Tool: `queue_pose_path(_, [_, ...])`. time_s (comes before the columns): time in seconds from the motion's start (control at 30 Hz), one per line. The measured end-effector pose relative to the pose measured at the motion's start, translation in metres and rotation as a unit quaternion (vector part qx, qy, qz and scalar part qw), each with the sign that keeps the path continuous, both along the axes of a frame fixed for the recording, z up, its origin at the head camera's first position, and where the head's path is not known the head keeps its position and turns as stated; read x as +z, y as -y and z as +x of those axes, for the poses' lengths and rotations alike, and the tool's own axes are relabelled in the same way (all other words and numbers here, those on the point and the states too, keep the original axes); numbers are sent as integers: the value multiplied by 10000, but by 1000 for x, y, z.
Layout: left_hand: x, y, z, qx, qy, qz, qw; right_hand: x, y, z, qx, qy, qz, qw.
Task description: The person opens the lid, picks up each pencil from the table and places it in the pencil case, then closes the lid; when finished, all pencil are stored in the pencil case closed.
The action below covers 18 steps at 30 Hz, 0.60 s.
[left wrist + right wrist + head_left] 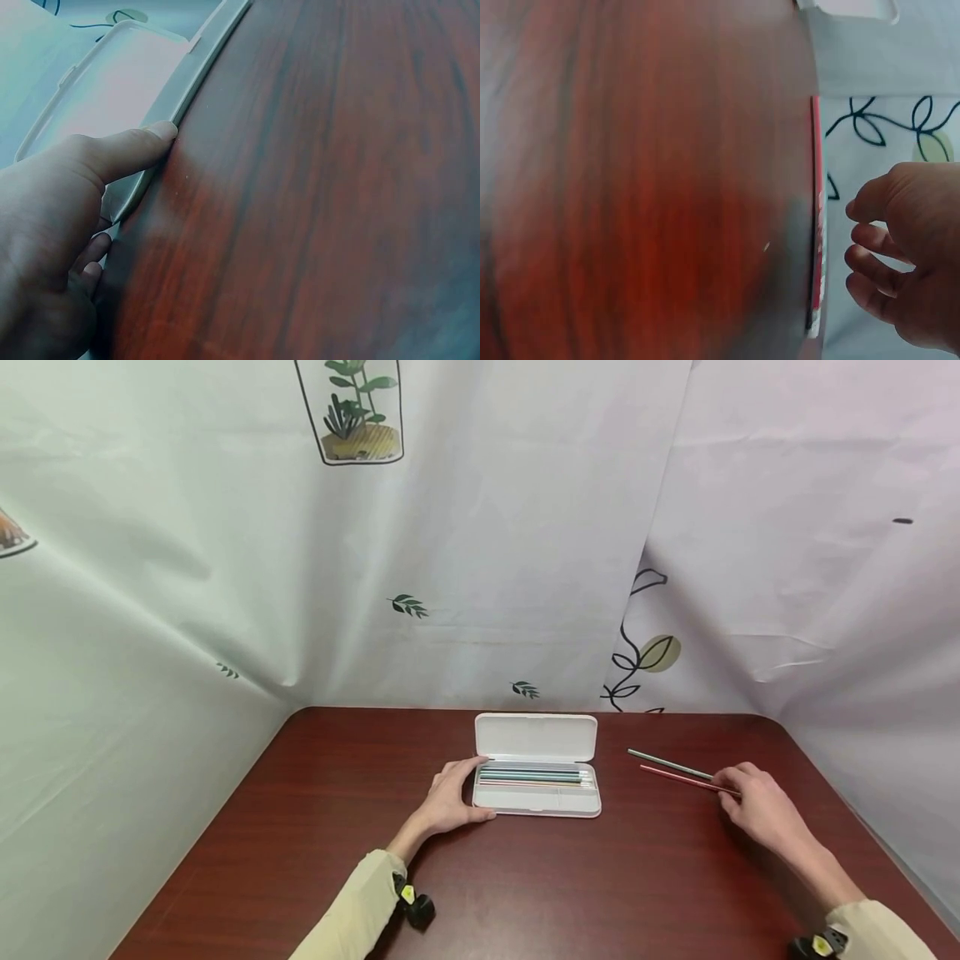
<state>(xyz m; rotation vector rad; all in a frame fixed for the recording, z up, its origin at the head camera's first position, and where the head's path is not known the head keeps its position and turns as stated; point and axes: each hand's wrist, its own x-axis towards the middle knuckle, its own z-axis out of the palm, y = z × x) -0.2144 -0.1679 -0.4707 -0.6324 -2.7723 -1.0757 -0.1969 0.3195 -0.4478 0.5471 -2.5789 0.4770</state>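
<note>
A white pencil case [517, 800] lies on the table with its lid [536, 737] raised at the back and several pencils [531, 774] lying in its tray. My left hand [447, 797] holds its left end, the thumb [142, 146] against the front edge and the other fingers round the far side. To the right of the case, a green pencil [667, 763] and a red pencil [678, 777] lie on the table. Over their right ends hovers my right hand [767, 810], its fingers loosely bent; in the right wrist view they look apart from the red pencil [816, 187].
The dark red-brown wooden table [570, 877] has rounded far corners. Behind it and along both sides hangs a pale curtain [510, 568] printed with plants. Each sleeve carries a black wrist camera [416, 906].
</note>
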Motion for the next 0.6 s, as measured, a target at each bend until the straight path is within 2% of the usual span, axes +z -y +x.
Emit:
queue_pose_path(0.17, [-1,0,0,15,26,-2,10000,-6,-8,0,-183,-58,76,9998])
queue_pose_path(0.6, [0,0,0,9,-15,11,10000,-10,-17,-2,-232,-87,140,9996])
